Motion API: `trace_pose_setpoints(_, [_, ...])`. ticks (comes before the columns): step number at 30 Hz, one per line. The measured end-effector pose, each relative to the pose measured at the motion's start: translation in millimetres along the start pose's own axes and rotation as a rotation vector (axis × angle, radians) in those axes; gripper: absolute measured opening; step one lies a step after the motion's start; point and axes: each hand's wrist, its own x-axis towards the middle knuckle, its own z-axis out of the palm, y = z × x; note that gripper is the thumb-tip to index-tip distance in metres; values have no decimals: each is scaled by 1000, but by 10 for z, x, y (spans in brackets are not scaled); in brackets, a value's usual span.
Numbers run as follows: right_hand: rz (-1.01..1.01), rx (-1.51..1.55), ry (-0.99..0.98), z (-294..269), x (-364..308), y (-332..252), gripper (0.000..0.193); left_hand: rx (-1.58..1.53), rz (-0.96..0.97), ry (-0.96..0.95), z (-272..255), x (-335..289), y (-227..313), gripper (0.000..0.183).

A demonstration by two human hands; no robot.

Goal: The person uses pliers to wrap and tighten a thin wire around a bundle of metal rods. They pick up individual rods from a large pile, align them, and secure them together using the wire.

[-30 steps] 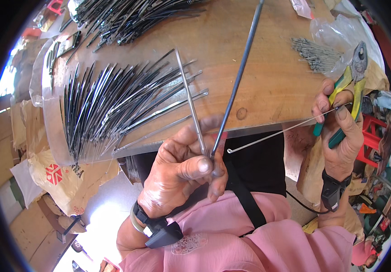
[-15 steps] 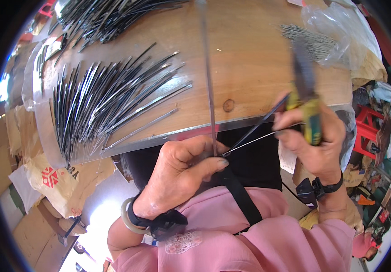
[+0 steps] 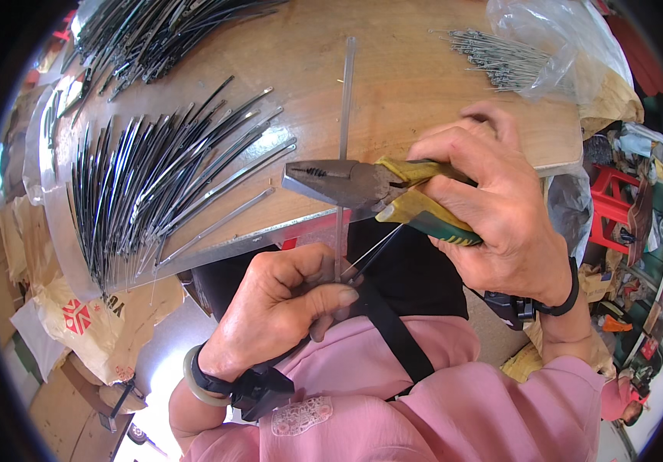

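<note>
From the head view, your left hand [image 3: 285, 308] pinches the metal strip [image 3: 343, 146] and thin wire [image 3: 370, 254] at its fingertips; your right hand [image 3: 493, 200] grips pliers [image 3: 362, 185] just above. A slip could nip those fingers.

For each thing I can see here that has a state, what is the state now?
Pliers: jaws shut, held level in the right hand.
Metal strip: upright, pinched at its lower end by the left hand.
Thin wire: held beside the strip.
Plastic bag: open, pins inside.
Pile of strips: loose on the table.
</note>
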Motion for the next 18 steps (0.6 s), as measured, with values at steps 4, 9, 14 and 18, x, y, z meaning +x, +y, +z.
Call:
trace_pose_setpoints(4, [-19,51,0,50,-36,32,30,48,-23,-14,-30,-14,56,11])
trace_pose_setpoints(9, [-34,16,43,18,-68,14,27,-102,138,-59,-178,-19,187,23])
trace_pose_setpoints(14, [-82,20,79,30,-56,-22,25,-104,132,-86,-174,76,226,26])
trace_pose_setpoints(18, [-93,64,60,47,-75,-61,24,105,97,-111,-59,205,333,20])
